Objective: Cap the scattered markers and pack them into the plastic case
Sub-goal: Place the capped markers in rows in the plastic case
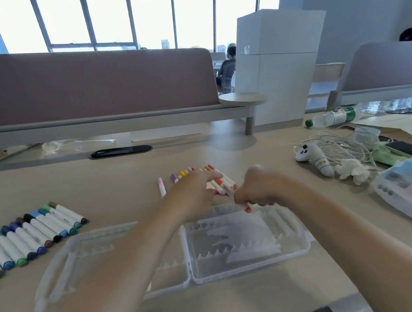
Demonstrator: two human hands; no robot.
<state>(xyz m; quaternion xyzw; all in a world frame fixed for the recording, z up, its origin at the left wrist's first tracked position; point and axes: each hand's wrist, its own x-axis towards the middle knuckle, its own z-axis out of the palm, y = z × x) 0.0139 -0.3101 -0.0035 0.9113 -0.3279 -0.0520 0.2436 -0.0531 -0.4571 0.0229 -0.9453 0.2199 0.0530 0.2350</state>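
Two groups of markers lay outside the plastic case (246, 255) in the head view, and neither half of the case held a marker. By that evidence, packing had not begun.

The case stood opened flat on the tabletop (123, 174), close to the person, and both halves showed only their moulded ridges.

Well to the left, apart from both hands, the cool-coloured row (27, 239) of blue, green and dark markers lay side by side. Coloured ends were fitted on those in view, so they were judged to be capped and awaiting packing.

Beyond the far edge of the case lay the warm-coloured group (225, 182). A single pink marker (161, 186) lay just to its left.

The left hand (194, 194) reached across the case and rested on the warm-coloured group, touching it. Blur prevented a finding on whether its fingers pinched a marker or merely lay upon them.

The right hand (253, 188) was curled into a fist round an orange marker (248, 209). The coloured end of that marker protruded beneath the hand, just above the far rim of the right half of the case. Whether that end was a cap or a bare tip could not be determined.

A white controller (314, 161) and a tangle of cables (342, 143) lay to the right, clear of the work.

Assessment: the task was at an early stage. Capping of the warm-coloured group was in hand, and every marker remained to be placed in the case.
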